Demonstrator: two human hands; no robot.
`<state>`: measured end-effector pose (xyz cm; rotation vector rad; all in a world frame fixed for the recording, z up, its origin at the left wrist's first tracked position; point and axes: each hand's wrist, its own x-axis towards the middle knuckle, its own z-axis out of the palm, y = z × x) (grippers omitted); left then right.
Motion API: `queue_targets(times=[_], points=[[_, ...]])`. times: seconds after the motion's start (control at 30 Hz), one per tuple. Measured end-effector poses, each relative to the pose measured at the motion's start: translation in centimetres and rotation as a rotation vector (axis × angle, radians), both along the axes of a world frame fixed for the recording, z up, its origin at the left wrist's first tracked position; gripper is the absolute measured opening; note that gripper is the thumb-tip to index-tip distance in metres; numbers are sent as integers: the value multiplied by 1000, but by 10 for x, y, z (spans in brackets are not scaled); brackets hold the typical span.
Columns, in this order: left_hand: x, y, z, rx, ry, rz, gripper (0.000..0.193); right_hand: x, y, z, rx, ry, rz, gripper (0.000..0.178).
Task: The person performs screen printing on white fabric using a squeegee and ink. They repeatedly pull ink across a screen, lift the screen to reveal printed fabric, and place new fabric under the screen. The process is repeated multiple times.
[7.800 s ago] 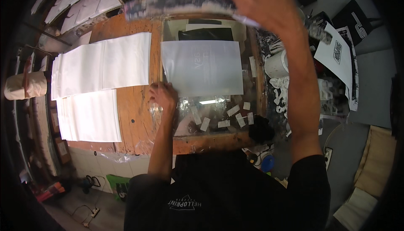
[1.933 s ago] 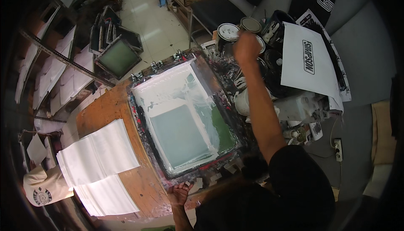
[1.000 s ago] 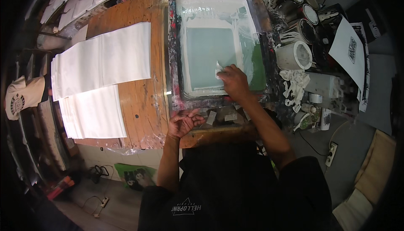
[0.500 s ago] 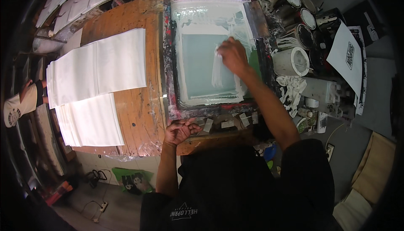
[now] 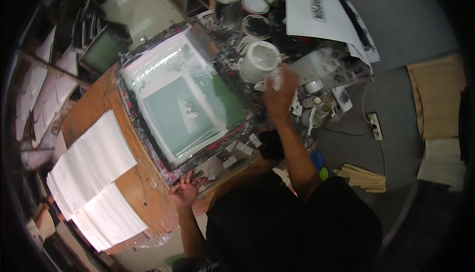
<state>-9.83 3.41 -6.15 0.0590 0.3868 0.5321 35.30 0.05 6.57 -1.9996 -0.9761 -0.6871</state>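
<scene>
A framed printing screen [image 5: 170, 164] lies on the wooden table, its mesh pale grey-green with white smears round the sides and green at the right. On the mesh sits a small white crumpled wad [image 5: 190, 109]. My right hand [image 5: 282, 91] is over the crumpled white rags [image 5: 297, 107] beside a white bucket [image 5: 262, 56]; its fingers are smeared by motion, and what they grip is unclear. By the near left corner of the screen frame, my left hand [image 5: 185, 190] rests palm up with fingers loosely apart and nothing in them.
Two stacks of white sheets [image 5: 94, 158] lie on the table [image 5: 141, 185] at left. Paint cans [image 5: 255, 5] crowd behind the bucket. A printed white sheet [image 5: 316, 12] hangs at the far right. Small pale blocks [image 5: 229, 161] line the table's near edge. A power strip [image 5: 375, 126] lies at right.
My right hand has left the mesh and moved right to the rags; a white wad now lies on the mesh. The view has turned to the right. My left hand stays by the frame corner.
</scene>
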Motion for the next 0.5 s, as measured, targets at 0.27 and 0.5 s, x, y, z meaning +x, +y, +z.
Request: queue_targets(times=[0.27,0.5], points=[[6,8,6,11,114,-45,43,103,-94,17,-226,246,-597,88],[0,9,1,122,-32,-76,55,94,-94,-6,48,127,-286,73]])
